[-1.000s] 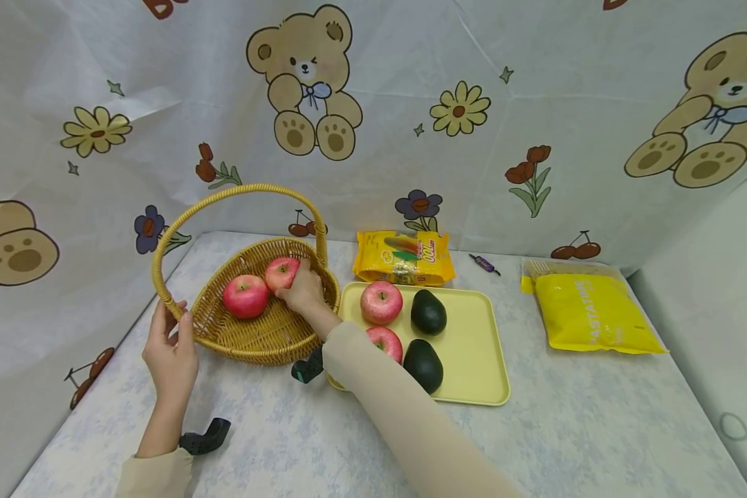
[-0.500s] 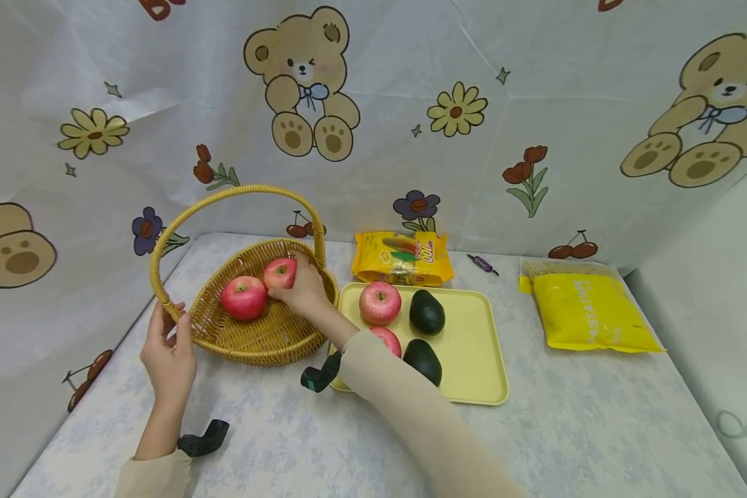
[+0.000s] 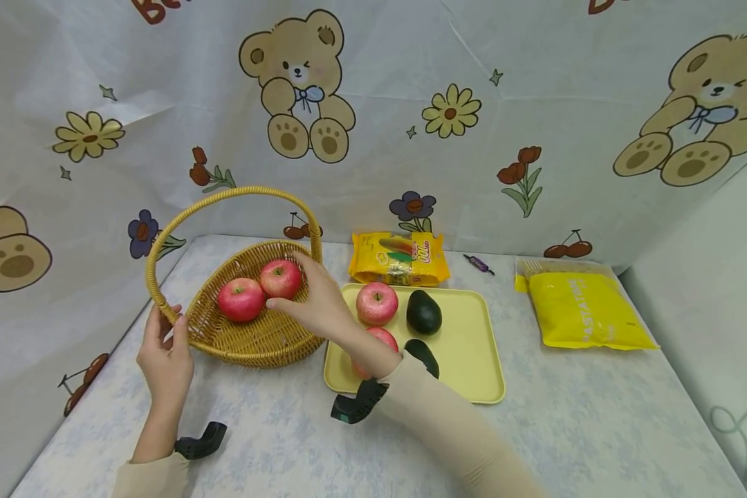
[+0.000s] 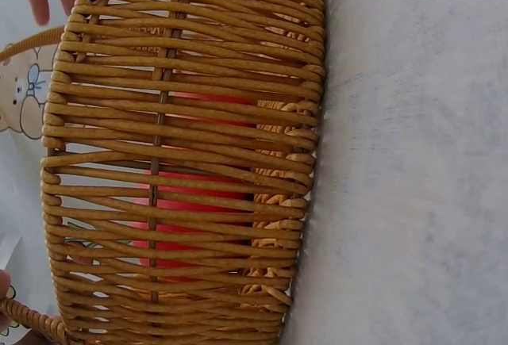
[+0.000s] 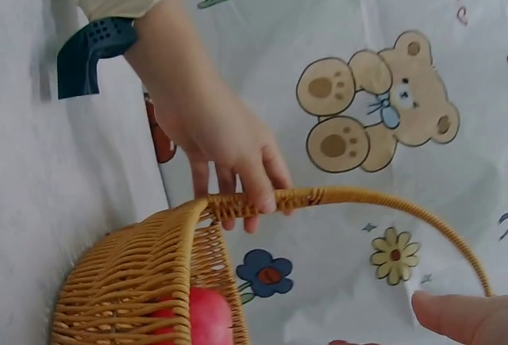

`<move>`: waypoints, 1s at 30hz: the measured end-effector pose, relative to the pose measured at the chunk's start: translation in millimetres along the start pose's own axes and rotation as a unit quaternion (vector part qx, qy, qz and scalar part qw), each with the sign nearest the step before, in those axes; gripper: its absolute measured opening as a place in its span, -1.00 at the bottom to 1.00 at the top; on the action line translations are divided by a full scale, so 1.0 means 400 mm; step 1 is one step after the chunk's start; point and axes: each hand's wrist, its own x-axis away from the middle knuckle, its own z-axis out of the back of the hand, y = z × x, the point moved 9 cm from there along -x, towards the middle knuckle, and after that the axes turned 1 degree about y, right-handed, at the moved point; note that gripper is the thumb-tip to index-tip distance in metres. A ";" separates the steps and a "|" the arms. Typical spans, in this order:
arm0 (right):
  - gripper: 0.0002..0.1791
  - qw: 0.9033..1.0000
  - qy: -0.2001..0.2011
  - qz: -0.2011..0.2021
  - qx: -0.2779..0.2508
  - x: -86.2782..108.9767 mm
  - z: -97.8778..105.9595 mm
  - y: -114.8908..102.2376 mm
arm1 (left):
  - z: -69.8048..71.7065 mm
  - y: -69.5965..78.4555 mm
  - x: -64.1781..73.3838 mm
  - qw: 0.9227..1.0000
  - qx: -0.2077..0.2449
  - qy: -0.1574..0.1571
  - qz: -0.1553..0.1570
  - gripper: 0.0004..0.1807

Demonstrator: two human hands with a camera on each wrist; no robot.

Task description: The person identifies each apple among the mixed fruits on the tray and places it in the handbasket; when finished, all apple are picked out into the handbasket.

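A woven wicker basket (image 3: 258,351) with a tall arched handle stands on the left of the table, with two red apples (image 3: 241,299) inside. My left hand (image 3: 164,360) holds the foot of the handle at the basket's left end; the right wrist view shows the left hand's thumb and fingers (image 5: 258,186) round it. Over the basket's right side is my right hand (image 3: 324,304), thumb and fingers spread apart, holding nothing. It is just right of the rear apple (image 3: 281,279). Through the weave, the left wrist view shows red patches of apple (image 4: 198,226).
A yellow tray (image 3: 467,353) right of the basket carries two apples (image 3: 376,303) and two avocados (image 3: 424,312), partly covered by my right arm. Behind it lies a yellow snack packet (image 3: 400,259), with a small purple-wrapped candy (image 3: 478,264) nearby. A yellow pouch (image 3: 588,311) lies farther right.
My right hand has let go of the rear apple and drawn back to the right, leaving it in the basket. The left hand stays at the handle.
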 end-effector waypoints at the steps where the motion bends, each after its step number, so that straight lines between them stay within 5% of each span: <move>1: -0.07 1.000 0.000 0.006 -0.003 0.013 0.011 -0.002 | 0.001 0.000 0.000 1.000 -0.001 0.000 0.000 -0.50; 10: -0.05 0.999 0.027 0.041 -0.016 0.117 0.132 0.018 | -0.001 0.000 -0.002 1.000 0.006 0.000 -0.002 -0.51; 20: -0.02 0.996 0.071 0.053 -0.018 0.189 0.256 0.112 | -0.001 -0.002 -0.002 1.000 0.003 0.001 -0.002 -0.51; 25: 0.00 0.993 0.086 0.081 -0.009 0.217 0.285 0.146 | -0.003 -0.003 -0.003 1.000 0.004 -0.003 0.004 -0.51; 30: -0.02 0.994 0.085 0.069 -0.009 0.230 0.277 0.194 | -0.003 -0.006 -0.003 1.000 0.003 0.000 0.002 -0.51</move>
